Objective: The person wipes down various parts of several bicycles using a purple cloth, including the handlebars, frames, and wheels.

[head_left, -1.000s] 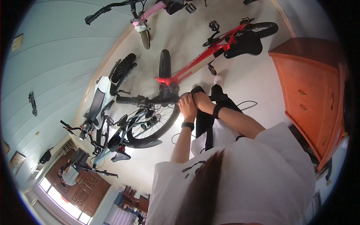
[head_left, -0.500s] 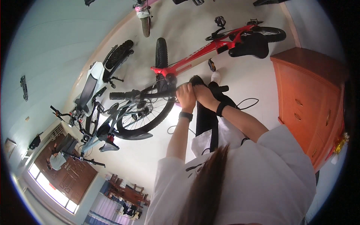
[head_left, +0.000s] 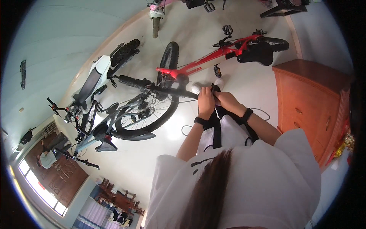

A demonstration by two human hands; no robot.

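Observation:
A red bicycle (head_left: 198, 68) stands in front of me, its front wheel (head_left: 167, 61) turned at an angle to the frame. Its black handlebar (head_left: 173, 91) slants down from the far left toward me. My left hand (head_left: 206, 102) is closed around the bar near its right end. Just right of it, my right hand (head_left: 228, 103) is closed at the same end, by the grip and lever; its fingertips are partly hidden. The left end of the bar, with its black grip (head_left: 131, 81), is free of any hand. A black saddle (head_left: 256, 54) sits toward the back.
A grey-blue bicycle (head_left: 103, 133) stands close on the left, its wheel beside the handlebar. Behind it is a white and black bike (head_left: 100, 74). A pink bicycle (head_left: 156, 13) stands at the back. On the right is an orange-brown wooden cabinet (head_left: 309, 103). Another person (head_left: 47, 158) is far left.
The handlebar has swung round, its right end coming nearer me and its left end going farther away. The front wheel has turned with it. Both my hands have moved right, still on the bar.

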